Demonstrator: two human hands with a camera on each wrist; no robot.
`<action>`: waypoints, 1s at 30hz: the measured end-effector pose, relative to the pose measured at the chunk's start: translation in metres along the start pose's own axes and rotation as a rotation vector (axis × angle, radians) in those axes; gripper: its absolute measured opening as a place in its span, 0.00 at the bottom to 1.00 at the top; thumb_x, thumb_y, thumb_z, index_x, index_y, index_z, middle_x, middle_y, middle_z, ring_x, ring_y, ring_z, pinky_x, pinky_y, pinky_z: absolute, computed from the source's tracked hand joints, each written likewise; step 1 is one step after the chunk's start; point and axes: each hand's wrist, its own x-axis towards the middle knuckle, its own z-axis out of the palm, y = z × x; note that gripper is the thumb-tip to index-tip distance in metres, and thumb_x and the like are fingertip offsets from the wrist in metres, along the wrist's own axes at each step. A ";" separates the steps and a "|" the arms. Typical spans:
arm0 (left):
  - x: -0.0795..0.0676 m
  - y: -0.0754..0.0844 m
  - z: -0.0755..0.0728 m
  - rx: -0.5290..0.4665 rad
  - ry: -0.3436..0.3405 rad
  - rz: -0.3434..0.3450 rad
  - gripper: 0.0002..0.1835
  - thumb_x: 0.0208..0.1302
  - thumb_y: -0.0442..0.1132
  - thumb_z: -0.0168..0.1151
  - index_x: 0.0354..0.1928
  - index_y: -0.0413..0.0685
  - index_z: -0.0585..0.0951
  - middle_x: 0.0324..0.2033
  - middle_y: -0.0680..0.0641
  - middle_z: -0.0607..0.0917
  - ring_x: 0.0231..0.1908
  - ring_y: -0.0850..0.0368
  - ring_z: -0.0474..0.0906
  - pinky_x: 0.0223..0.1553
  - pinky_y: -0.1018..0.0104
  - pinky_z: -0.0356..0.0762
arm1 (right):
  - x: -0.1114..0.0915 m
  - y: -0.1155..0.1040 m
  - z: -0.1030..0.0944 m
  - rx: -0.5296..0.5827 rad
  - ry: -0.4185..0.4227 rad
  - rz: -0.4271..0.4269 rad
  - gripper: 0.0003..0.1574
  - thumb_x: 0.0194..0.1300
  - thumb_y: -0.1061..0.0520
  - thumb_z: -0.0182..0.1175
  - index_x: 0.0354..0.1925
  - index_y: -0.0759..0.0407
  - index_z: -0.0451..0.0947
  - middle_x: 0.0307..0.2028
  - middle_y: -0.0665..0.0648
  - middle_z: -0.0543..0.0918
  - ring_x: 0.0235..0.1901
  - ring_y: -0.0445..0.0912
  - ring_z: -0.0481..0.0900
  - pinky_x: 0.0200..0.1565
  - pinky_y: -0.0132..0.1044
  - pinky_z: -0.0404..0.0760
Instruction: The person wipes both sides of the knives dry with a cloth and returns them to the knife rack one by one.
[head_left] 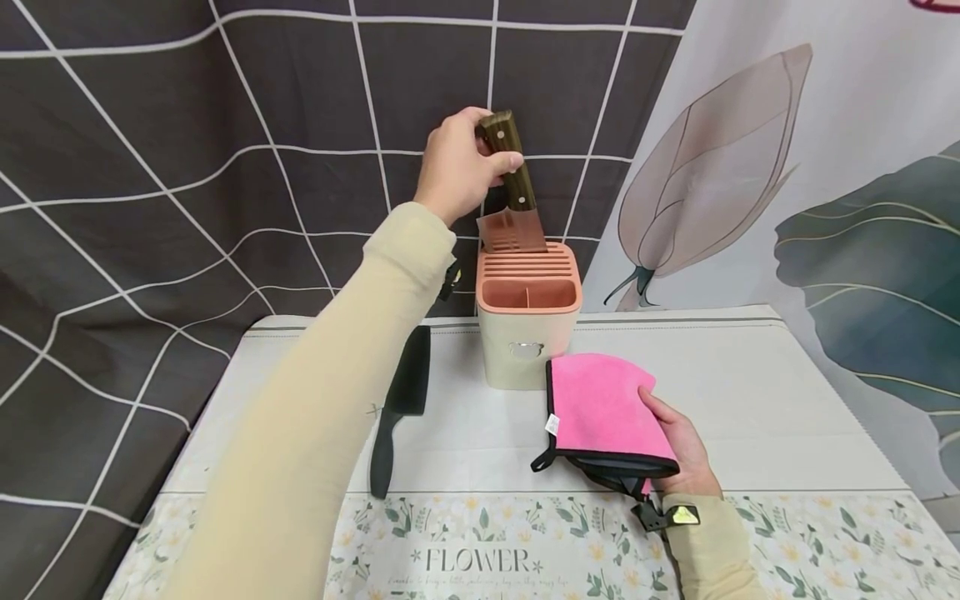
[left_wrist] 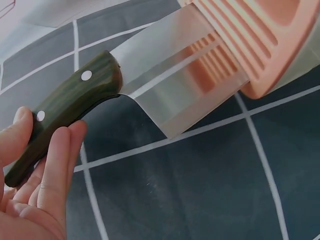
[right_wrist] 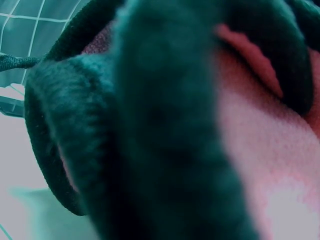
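Observation:
My left hand [head_left: 456,162] grips the dark wooden handle of a cleaver [head_left: 517,185], thumb on one side and fingers on the other. The broad, shiny blade points down, its lower end in the back slot of a knife holder [head_left: 523,354] with a cream body and a coral slotted top. In the left wrist view, slats reflect in the blade [left_wrist: 180,75]. Lower right, my right hand [head_left: 686,450] holds a folded pink cloth [head_left: 603,404] with black edging, thumb on top and most fingers hidden beneath. Cloth folds [right_wrist: 165,100] fill most of the right wrist view.
A black knife [head_left: 405,392] lies on the white table [head_left: 712,375], left of the holder and beside my left forearm. Two open compartments form the holder's front. Behind it hangs a dark curtain [head_left: 300,100] with white grid lines. A floral strip [head_left: 480,521] runs along the near edge.

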 end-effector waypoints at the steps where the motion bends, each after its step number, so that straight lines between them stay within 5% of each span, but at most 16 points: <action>1: 0.000 -0.001 0.002 0.004 -0.005 -0.002 0.31 0.62 0.39 0.71 0.67 0.49 0.74 0.41 0.46 0.77 0.43 0.56 0.82 0.43 0.73 0.82 | 0.000 0.000 0.000 -0.003 0.004 -0.001 0.28 0.83 0.51 0.36 0.47 0.66 0.80 0.46 0.62 0.87 0.48 0.53 0.86 0.50 0.44 0.84; 19: -0.008 -0.022 0.039 0.147 -0.042 -0.033 0.30 0.66 0.45 0.69 0.69 0.52 0.72 0.43 0.48 0.80 0.41 0.58 0.80 0.44 0.69 0.79 | 0.001 -0.001 0.000 -0.002 0.006 -0.024 0.26 0.83 0.53 0.37 0.48 0.66 0.79 0.47 0.62 0.86 0.49 0.52 0.85 0.50 0.43 0.84; 30: -0.009 -0.031 0.044 0.149 -0.042 -0.075 0.31 0.67 0.45 0.68 0.70 0.52 0.71 0.46 0.48 0.80 0.45 0.57 0.77 0.49 0.65 0.79 | 0.003 -0.001 -0.002 0.001 -0.013 -0.028 0.26 0.83 0.53 0.36 0.48 0.66 0.78 0.47 0.62 0.86 0.50 0.53 0.85 0.50 0.44 0.84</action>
